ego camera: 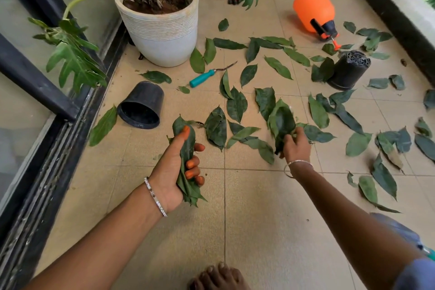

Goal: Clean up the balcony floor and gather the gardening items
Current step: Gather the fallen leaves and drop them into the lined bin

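- The tiled balcony floor (235, 219) was strewn with loose leaves (236, 105), mostly beyond both grips.
- The left grip (175, 169) was clamped round a bundle of leaves (187, 148); the right grip (296, 146) was closed on a leaf cluster (281, 122).
- The leaves looked light, limp and crushable, best gathered in stacked handfuls held mid-blade.
- Beyond the left grip a black pot (141, 106) lay on its side, empty; farther off a white planter (160, 28) held soil and a plant; beyond the right grip a second black pot (349, 70) stood upturned.
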Demonstrator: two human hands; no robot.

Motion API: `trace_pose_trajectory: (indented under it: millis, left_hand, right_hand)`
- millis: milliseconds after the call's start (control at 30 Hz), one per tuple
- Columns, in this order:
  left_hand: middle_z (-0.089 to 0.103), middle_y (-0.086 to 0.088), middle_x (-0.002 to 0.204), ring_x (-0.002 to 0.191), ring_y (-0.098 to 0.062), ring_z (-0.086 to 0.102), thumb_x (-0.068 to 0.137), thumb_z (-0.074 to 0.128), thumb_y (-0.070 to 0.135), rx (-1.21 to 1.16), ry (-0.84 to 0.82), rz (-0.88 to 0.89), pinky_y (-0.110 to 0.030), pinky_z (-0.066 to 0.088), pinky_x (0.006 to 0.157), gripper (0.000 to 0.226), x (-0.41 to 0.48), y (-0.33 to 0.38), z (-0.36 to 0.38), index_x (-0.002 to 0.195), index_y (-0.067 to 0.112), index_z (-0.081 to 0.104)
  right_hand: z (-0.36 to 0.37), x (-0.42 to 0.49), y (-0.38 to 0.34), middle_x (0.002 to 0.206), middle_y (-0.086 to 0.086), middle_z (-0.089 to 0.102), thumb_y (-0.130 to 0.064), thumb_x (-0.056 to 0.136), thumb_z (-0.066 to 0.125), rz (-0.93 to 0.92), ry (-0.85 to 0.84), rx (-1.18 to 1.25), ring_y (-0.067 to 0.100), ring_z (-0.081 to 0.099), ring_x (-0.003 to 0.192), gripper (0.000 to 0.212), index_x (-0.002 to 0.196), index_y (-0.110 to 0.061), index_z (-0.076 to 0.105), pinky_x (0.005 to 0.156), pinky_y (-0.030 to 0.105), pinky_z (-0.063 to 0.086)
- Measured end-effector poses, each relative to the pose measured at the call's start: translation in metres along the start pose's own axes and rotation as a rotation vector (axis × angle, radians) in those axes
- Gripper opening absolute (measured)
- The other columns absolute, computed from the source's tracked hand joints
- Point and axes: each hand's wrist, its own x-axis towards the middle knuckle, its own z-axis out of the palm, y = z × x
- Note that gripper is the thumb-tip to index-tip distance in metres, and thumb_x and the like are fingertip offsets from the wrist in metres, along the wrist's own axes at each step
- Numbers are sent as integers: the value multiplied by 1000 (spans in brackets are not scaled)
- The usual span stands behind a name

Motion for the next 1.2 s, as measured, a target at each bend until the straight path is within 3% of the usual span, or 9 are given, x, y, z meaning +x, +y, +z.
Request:
trace_pose_trajectory:
  millis: [133,267,433,600,700,800,900,1033,1200]
  left_hand:
    - [30,3,54,42,-10,25,86,59,61,15,-20,-13,-21,31,46,46,1,-5,4,79,16,59]
    - [29,3,54,42,-10,26,84,60,62,35,-23,-15,-21,31,46,46,1,-9,5,80,16,59]
    - [29,3,55,42,-10,25,84,61,62,28,-19,-28,-21,31,48,47,-1,-9,4,81,16,59]
    - [29,3,54,41,-10,26,84,61,62,28,-9,-26,-22,31,48,47,-3,-8,1,80,15,59]
    - [30,3,54,41,-10,27,84,61,62,22,-4,-29,-22,30,49,46,-3,-8,-1,81,16,59]
    - [30,3,53,40,-10,26,85,61,61,16,-1,-31,-22,30,50,46,-4,-7,-2,80,16,58]
    - [29,3,54,40,-10,26,86,60,61,15,0,-27,-21,30,48,46,-5,-7,-3,79,16,58]
    - [29,3,54,40,-10,26,85,61,61,16,7,-27,-21,31,47,46,-7,-8,-7,79,16,59]
    - [31,3,53,40,-10,27,85,61,61,18,21,-14,-21,32,47,46,-9,-5,-11,80,16,59]
  right_hand:
    - [-14,-10,17,89,9,65,-17,93,45,62,-19,-12,32,62,86,15,92,-14,60,79,50,55]
    - [-19,-18,20,74,4,63,-37,89,61,68,-27,-83,26,57,72,25,81,-13,63,59,34,45]
    - [-19,-22,20,72,0,63,-58,83,67,60,-70,-195,16,55,66,43,82,-16,62,55,28,38]
    - [-15,-17,12,75,10,69,-42,89,65,71,-23,-123,27,63,74,35,83,-8,70,67,35,49]
    - [-3,-19,3,90,11,67,-25,99,53,6,-152,-130,28,63,86,21,100,-7,63,83,43,53]
    - [15,-26,-6,98,14,64,-9,99,46,-207,-296,-298,30,62,89,21,120,-8,52,81,43,53]
    - [36,-36,-11,100,15,65,-23,101,47,-356,-456,-470,34,63,88,30,128,-12,43,78,43,53]
    - [47,-44,-10,109,14,66,-55,91,57,-396,-603,-756,32,66,94,68,141,-19,28,82,46,55]
    - [45,-41,2,100,13,65,-47,100,42,-372,-581,-810,27,63,82,38,115,-13,48,75,45,56]
